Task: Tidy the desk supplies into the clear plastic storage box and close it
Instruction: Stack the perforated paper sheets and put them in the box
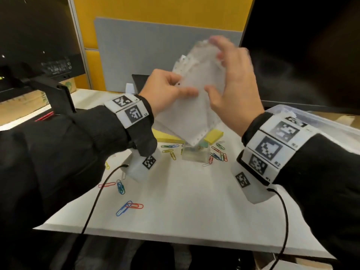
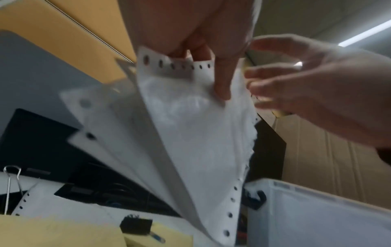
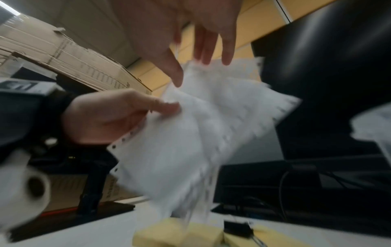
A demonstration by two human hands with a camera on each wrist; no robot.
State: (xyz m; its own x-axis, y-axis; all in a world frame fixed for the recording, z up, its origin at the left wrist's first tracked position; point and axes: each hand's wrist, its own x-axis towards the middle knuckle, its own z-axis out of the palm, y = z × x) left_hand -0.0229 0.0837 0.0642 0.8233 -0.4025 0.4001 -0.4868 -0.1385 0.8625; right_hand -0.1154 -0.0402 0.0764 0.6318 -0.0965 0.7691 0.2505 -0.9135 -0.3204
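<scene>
A limp, slippery stack of punched plastic sleeves (image 1: 196, 98) is pinched above the surface (image 1: 185, 201) by the left hand (image 1: 165, 88), right hand (image 1: 231, 84) fingers spread open alongside; best gripped at the stiffer punched edge.

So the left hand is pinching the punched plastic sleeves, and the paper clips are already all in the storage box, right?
Not quite. The left hand does pinch the punched plastic sleeves, but the paper clips still lie scattered on the desk, outside the storage box. The head view shows it.
</scene>
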